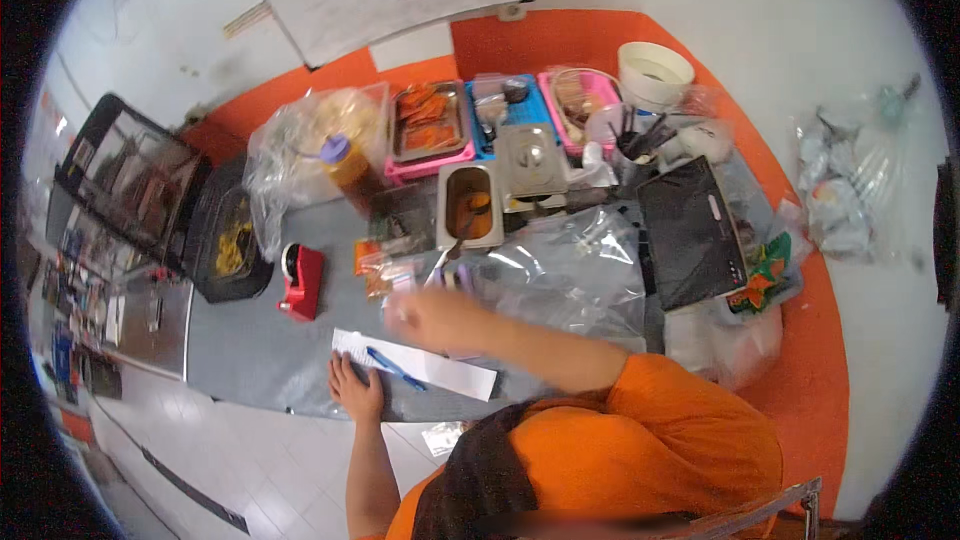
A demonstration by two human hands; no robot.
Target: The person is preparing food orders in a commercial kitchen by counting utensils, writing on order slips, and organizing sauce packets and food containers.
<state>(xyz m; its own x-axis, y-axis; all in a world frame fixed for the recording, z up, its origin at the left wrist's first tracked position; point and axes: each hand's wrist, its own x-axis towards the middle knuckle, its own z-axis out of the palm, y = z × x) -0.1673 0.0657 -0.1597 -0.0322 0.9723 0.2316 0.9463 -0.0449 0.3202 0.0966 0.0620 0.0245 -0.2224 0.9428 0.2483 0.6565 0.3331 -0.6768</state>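
Observation:
A narrow strip of white paper (457,377) lies at the front edge of the grey counter, with a blue pen (395,369) resting across it. My left hand (354,388) lies flat, its fingertips at the paper's left end, and grips nothing. Blurred by motion, my right hand (431,319) is over the counter just beyond the paper. Whether it holds anything is hidden. Close to it are small plastic packets (382,275) and a purple object (455,277). A red tape dispenser (303,283) stands to the left.
Behind my right hand, a steel container (495,219) holds orange sauce and a ladle. Clear plastic bags (570,262) cover the counter's middle right, beside a black flat case (690,236). A sauce bottle (349,169) and a black tray (201,255) are farther left.

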